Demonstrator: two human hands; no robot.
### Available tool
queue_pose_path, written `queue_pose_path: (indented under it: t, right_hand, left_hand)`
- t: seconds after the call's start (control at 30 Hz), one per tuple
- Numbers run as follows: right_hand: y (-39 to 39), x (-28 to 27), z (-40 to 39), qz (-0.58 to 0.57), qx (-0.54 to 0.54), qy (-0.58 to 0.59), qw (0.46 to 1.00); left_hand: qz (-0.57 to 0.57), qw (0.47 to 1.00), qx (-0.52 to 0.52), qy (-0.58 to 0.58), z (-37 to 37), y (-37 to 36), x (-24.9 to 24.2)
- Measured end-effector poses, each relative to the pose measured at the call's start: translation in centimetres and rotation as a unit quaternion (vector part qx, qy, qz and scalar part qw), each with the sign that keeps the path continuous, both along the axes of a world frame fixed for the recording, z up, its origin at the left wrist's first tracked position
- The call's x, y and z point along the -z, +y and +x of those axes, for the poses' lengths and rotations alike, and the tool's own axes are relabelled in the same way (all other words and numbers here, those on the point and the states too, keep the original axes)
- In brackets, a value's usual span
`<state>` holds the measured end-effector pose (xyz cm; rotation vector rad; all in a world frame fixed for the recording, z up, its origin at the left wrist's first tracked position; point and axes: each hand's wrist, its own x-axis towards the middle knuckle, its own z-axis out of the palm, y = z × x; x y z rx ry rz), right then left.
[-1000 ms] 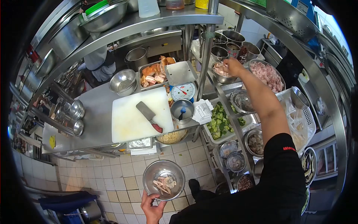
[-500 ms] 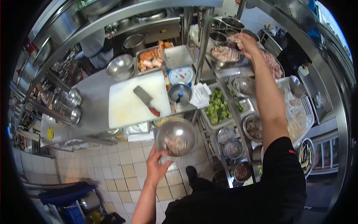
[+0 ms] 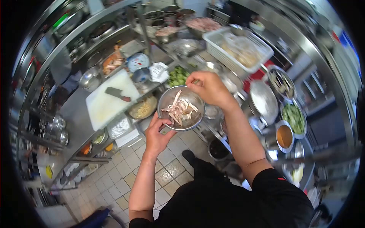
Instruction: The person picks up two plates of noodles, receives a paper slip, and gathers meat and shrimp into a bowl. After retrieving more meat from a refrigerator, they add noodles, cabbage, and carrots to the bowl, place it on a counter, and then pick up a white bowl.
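Note:
My left hand (image 3: pixel 156 133) grips the near rim of a small steel bowl (image 3: pixel 164 101) and holds it up in front of me. Strips of raw meat (image 3: pixel 179 110) lie in the bowl. My right hand (image 3: pixel 210 89) hovers over the bowl's far rim with its fingers bunched together; whether anything is still pinched in them I cannot tell. Just beyond the bowl sits a tray of green vegetables (image 3: pixel 178 76).
A white cutting board (image 3: pixel 99 106) with a cleaver (image 3: pixel 117 94) lies on the steel counter at left, near a scale (image 3: pixel 137 61) and a bowl of noodles (image 3: pixel 143 108). A white crate (image 3: pixel 237 46), bowls of meat (image 3: pixel 203 23) and several steel containers fill the right racks. Tiled floor below.
My right hand came back from the far meat bowl to the held bowl, which now holds more meat strips. My left hand raised the bowl, and my view swung right.

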<state>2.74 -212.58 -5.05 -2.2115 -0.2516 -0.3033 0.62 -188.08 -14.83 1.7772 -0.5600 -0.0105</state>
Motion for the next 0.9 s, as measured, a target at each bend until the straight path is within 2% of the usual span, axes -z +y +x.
queue_pose_path:
  t: [0.03,0.1,0.17,0.2,0.27,0.3,0.4,0.5,0.53,0.6,0.63,0.67,0.7,0.73,0.77,0.8,0.83,0.9]
  right_hand:
    - [-0.2,-0.7,-3.7,0.017,0.062,-0.013,0.998]
    - [-0.9,-0.3,-10.2,-0.02,0.109,-0.024,0.994]
    - [-0.9,1.0,-16.5,-0.14,0.064,-0.017,0.988]
    - [-0.8,1.5,-19.1,-0.147,0.025,0.009,0.989]
    - [0.3,1.2,-24.8,-0.131,0.013,0.12,0.984]
    - [0.6,1.1,-27.3,-0.109,-0.01,0.128,0.986]
    - [1.4,1.6,-33.8,-0.047,-0.084,0.17,0.981]
    - [1.3,0.0,-40.4,-0.066,-0.092,0.15,0.982]
    - [0.2,-0.2,-43.2,-0.059,-0.065,0.152,0.984]
    - [-2.1,-0.4,-49.3,0.058,-0.01,-0.037,0.998]
    - [-3.5,-1.2,-53.2,0.06,0.014,-0.034,0.998]
    - [-5.2,-2.4,-57.9,0.08,0.081,-0.051,0.992]
    - [-6.8,-3.0,-62.8,0.096,0.14,-0.067,0.983]
    - [-7.8,-2.8,-66.9,0.088,0.147,-0.058,0.984]
    - [-9.0,-2.7,-71.6,0.085,0.221,-0.067,0.969]
    - [-11.0,-2.8,-76.3,0.079,0.289,-0.076,0.951]
    - [-12.9,-2.7,-80.6,0.079,0.289,-0.07,0.952]
    - [-15.7,-2.1,-87.6,0.08,0.448,-0.02,0.89]
  left_hand:
    - [-0.009,1.0,0.021,-0.001,-2.0,-0.1,0.3]
    - [-0.028,0.998,0.055,0.008,-5.8,-1.0,1.0]
    - [0.003,0.995,0.103,-0.004,-10.1,-1.3,0.9]
    - [0.049,0.991,0.11,-0.064,-12.2,-1.4,0.9]
    - [0.056,0.989,0.124,-0.058,-16.7,-1.2,0.3]
    - [0.068,0.987,0.137,-0.049,-18.7,-1.1,0.1]
    - [-0.014,0.982,0.183,0.042,-24.2,-0.2,0.9]
    - [0.001,0.972,0.213,0.095,-29.3,1.3,1.3]
    - [0.005,0.969,0.227,0.1,-31.3,0.9,0.6]
    - [0.001,0.962,0.258,0.085,-34.8,-0.1,0.1]
    - [-0.006,0.958,0.278,0.067,-36.3,-0.9,0.1]
    - [-0.015,0.95,0.3,0.084,-38.0,-2.2,-0.5]
    - [-0.004,0.939,0.339,0.048,-39.7,-4.1,-1.5]
    - [0.019,0.937,0.344,0.051,-40.7,-5.1,-1.6]
    - [0.022,0.939,0.343,0.018,-42.6,-7.2,-2.2]
    - [0.017,0.92,0.392,0.014,-44.4,-9.6,-2.9]
    - [0.01,0.918,0.397,0.007,-47.2,-12.6,-4.7]
    - [-0.004,0.937,0.348,0.008,-51.4,-17.8,-5.7]
